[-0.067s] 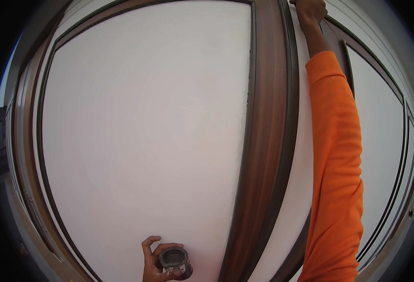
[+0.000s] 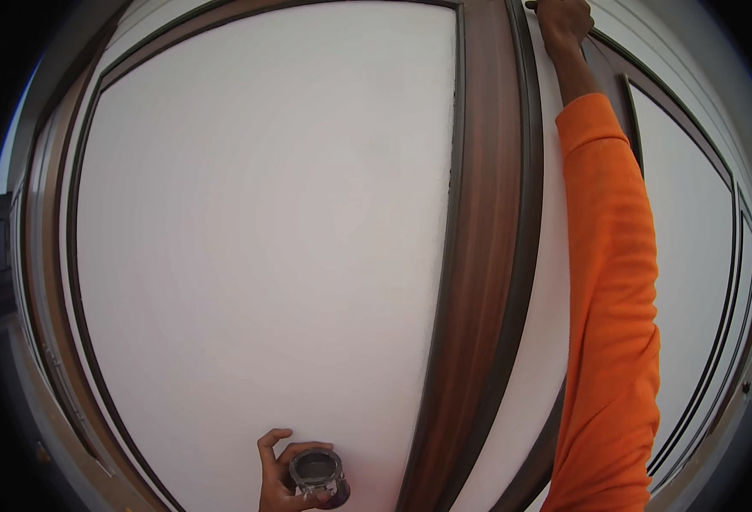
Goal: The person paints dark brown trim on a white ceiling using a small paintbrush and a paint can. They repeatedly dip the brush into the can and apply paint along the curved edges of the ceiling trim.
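Observation:
At the lower middle, my left hand (image 2: pixel 278 474) grips a small round container (image 2: pixel 316 474) with a dark inside and smudged sides, held in front of a large white panel (image 2: pixel 265 239). My right hand (image 2: pixel 565 26), at the end of an orange sleeve (image 2: pixel 606 256), is raised to the top right beside a dark frame edge. Its fingers are closed round a small object at the picture's top edge, too hidden to name.
A vertical brown wood-look strip (image 2: pixel 478 256) with dark borders runs beside the white panel. A second white panel (image 2: pixel 683 213) in a dark frame stands at the right. Pale and brown framing (image 2: pixel 56 256) curves along the left.

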The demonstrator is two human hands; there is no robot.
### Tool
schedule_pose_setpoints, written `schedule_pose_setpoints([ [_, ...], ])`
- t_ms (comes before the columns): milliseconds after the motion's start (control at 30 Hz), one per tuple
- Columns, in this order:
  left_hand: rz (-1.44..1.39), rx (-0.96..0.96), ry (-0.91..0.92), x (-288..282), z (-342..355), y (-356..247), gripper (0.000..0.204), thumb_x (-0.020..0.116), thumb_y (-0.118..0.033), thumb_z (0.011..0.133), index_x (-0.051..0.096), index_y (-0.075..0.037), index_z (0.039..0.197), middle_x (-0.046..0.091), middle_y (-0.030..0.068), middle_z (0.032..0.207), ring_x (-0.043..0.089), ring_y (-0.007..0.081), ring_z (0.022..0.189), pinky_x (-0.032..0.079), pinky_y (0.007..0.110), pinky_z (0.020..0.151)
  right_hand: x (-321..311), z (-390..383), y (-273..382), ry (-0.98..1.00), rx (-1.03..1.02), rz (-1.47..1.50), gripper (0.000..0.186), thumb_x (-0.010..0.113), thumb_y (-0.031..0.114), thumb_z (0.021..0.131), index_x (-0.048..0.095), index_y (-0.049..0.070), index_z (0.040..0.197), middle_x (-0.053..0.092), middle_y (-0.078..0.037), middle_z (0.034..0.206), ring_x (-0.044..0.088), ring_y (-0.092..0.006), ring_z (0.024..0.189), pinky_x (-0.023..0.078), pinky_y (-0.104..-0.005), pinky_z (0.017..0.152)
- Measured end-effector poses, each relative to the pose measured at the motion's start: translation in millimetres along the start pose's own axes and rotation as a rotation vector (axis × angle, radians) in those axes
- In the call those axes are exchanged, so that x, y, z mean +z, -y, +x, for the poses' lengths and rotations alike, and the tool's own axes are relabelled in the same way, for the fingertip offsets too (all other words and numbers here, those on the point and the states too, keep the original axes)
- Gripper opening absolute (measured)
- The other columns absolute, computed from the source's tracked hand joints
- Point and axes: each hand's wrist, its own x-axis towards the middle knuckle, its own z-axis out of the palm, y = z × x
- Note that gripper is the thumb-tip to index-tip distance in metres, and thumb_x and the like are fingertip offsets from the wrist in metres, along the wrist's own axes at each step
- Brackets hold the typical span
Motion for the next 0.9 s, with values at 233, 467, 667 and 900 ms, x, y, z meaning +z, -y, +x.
schedule_pose_setpoints([
  [233, 0.006, 0.074, -0.013, 1, 3, 6, 0.113, 0.099, -0.024, 0.062, 0.019, -0.012, 0.142, 0.064, 0.0226, 0.122, 0.068, 0.0329, 0.107, 0.057, 0.047, 0.098, 1, 8, -5, -0.022, -0.056, 0.012, 0.031, 0.071, 0.030, 0.093, 0.069, 0.000, 0.087, 0.073, -0.011, 0.072, 0.074, -0.0222, 0.063, 0.057, -0.0355, 0.065],
  [467, -0.025, 0.044, -0.038, 1, 3, 9, 0.113, 0.100, -0.020, 0.060, 0.020, -0.015, 0.138, 0.066, 0.0236, 0.118, 0.072, 0.0359, 0.100, 0.060, 0.050, 0.094, -1, 4, -2, -0.082, -0.055, 0.026, 0.030, 0.071, 0.028, 0.094, 0.067, -0.001, 0.091, 0.072, -0.011, 0.074, 0.074, -0.0220, 0.063, 0.056, -0.0350, 0.064],
  [667, -0.009, 0.097, 0.059, -1, 2, 9, 0.123, 0.099, -0.036, 0.064, 0.015, -0.010, 0.149, 0.058, 0.0206, 0.133, 0.061, 0.0281, 0.121, 0.052, 0.041, 0.105, -4, 1, 0, -0.066, -0.024, 0.056, 0.031, 0.071, 0.028, 0.094, 0.066, -0.002, 0.091, 0.072, -0.012, 0.075, 0.073, -0.0221, 0.064, 0.057, -0.0354, 0.064],
  [900, 0.017, 0.008, 0.017, 2, 4, 0, 0.104, 0.096, -0.014, 0.066, 0.020, -0.014, 0.137, 0.065, 0.0251, 0.124, 0.066, 0.0307, 0.115, 0.052, 0.046, 0.106, -7, 0, 3, -0.030, 0.025, 0.004, 0.030, 0.071, 0.027, 0.094, 0.066, -0.002, 0.090, 0.072, -0.013, 0.077, 0.072, -0.0208, 0.064, 0.057, -0.0362, 0.064],
])
